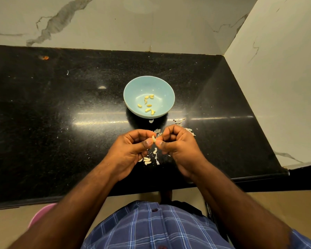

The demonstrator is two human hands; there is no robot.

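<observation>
Clove (pixel 153 138): pinched between fingers of left hand (pixel 131 150) and right hand (pixel 178 146), both clamped on it. Likely light, firm, slippery once bared; hold by its ends. Bowl (pixel 127 90) beyond fingers; skins (pixel 155 153) beneath.

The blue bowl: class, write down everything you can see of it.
The bowl is round, pale blue and smooth, glossy like glazed ceramic or plastic. It stands upright on the black speckled counter, unheld. About seven peeled, yellowish garlic cloves lie loose on its bottom; the rest of it is bare.
</observation>
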